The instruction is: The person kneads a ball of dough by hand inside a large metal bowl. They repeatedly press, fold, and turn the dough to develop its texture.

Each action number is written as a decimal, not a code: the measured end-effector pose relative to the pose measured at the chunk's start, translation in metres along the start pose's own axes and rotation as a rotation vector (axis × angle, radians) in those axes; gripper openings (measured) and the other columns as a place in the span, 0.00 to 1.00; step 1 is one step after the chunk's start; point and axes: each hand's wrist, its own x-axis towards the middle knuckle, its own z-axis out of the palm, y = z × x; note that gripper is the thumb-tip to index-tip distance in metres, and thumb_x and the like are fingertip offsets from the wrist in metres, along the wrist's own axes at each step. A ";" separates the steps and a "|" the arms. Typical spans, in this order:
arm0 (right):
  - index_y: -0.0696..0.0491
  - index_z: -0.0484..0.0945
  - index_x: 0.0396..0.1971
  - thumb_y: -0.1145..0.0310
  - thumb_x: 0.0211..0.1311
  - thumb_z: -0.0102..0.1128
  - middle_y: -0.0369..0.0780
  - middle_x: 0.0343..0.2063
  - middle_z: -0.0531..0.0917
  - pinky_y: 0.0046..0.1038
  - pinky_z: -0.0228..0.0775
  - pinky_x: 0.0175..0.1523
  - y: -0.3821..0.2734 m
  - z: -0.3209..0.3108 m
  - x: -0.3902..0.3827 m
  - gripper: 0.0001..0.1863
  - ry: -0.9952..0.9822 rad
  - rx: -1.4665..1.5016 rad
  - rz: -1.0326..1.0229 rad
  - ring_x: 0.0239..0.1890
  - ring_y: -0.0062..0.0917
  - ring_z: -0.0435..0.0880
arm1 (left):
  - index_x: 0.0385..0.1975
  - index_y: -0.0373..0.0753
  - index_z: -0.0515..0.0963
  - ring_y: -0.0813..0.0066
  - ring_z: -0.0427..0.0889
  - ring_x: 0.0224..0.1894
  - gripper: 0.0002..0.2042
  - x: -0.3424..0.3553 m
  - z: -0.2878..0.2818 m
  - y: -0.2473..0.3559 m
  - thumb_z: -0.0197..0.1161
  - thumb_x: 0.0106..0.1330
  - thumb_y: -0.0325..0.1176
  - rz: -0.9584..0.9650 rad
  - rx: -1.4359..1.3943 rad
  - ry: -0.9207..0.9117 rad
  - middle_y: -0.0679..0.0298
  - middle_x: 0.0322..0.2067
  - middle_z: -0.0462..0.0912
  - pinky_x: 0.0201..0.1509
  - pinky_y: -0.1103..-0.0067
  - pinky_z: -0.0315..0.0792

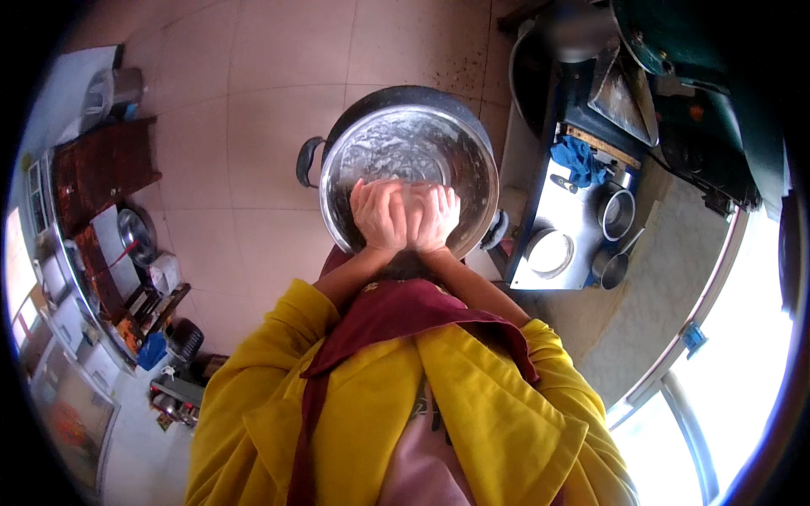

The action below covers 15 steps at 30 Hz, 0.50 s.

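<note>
A shiny steel basin (472,198) sits in the mouth of a large dark pot (363,105) with black side handles. White floury smears coat the basin's inside. My left hand (380,212) and my right hand (433,215) are side by side at the near part of the basin, knuckles forward. Both have their fingers curled and pressed down on a pale lump of dough (413,196). Most of the dough is hidden under the hands.
To the right, a counter bears a white round bowl (550,253), a steel pot (617,212), a small saucepan (609,269) and a blue cloth (577,160). At left stand a dark wooden cabinet (101,177) and a metal lid (135,234). Pinkish floor tiles (278,169) lie around the pot.
</note>
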 end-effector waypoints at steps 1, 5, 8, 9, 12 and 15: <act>0.49 0.77 0.32 0.60 0.55 0.52 0.39 0.31 0.79 0.38 0.66 0.44 0.000 0.002 0.005 0.10 -0.015 -0.005 0.008 0.36 0.36 0.77 | 0.35 0.41 0.79 0.62 0.80 0.40 0.07 0.008 0.002 -0.004 0.56 0.60 0.30 0.045 0.044 -0.009 0.62 0.36 0.83 0.61 0.63 0.63; 0.49 0.76 0.29 0.60 0.55 0.52 0.39 0.29 0.78 0.38 0.66 0.40 0.010 0.012 0.034 0.09 -0.090 -0.037 0.054 0.34 0.38 0.77 | 0.28 0.43 0.79 0.62 0.80 0.34 0.04 0.035 0.013 -0.022 0.58 0.57 0.31 0.072 0.076 -0.089 0.66 0.29 0.82 0.44 0.68 0.68; 0.50 0.75 0.26 0.61 0.58 0.52 0.41 0.26 0.79 0.39 0.69 0.38 0.015 0.018 0.057 0.09 -0.143 -0.009 0.139 0.32 0.40 0.78 | 0.23 0.44 0.77 0.62 0.78 0.32 0.02 0.057 0.019 -0.022 0.59 0.56 0.32 -0.014 0.136 -0.226 0.67 0.26 0.80 0.39 0.68 0.67; 0.51 0.75 0.26 0.62 0.58 0.52 0.42 0.26 0.79 0.40 0.70 0.38 0.017 0.018 0.062 0.09 -0.169 0.007 0.172 0.32 0.41 0.78 | 0.21 0.44 0.76 0.62 0.78 0.30 0.05 0.064 0.023 -0.024 0.59 0.57 0.34 -0.005 0.148 -0.211 0.65 0.24 0.79 0.36 0.66 0.65; 0.52 0.74 0.24 0.61 0.62 0.50 0.47 0.24 0.81 0.45 0.73 0.36 0.026 0.026 0.076 0.12 -0.182 0.034 0.216 0.30 0.47 0.80 | 0.21 0.44 0.76 0.60 0.79 0.31 0.07 0.079 0.035 -0.026 0.58 0.59 0.35 -0.103 0.232 -0.292 0.63 0.23 0.80 0.37 0.65 0.67; 0.52 0.73 0.24 0.58 0.64 0.46 0.51 0.21 0.81 0.48 0.75 0.32 0.031 0.031 0.087 0.15 -0.243 -0.060 0.314 0.27 0.52 0.81 | 0.20 0.41 0.79 0.54 0.82 0.30 0.12 0.091 0.044 -0.024 0.55 0.61 0.38 -0.158 0.251 -0.270 0.55 0.23 0.83 0.39 0.60 0.71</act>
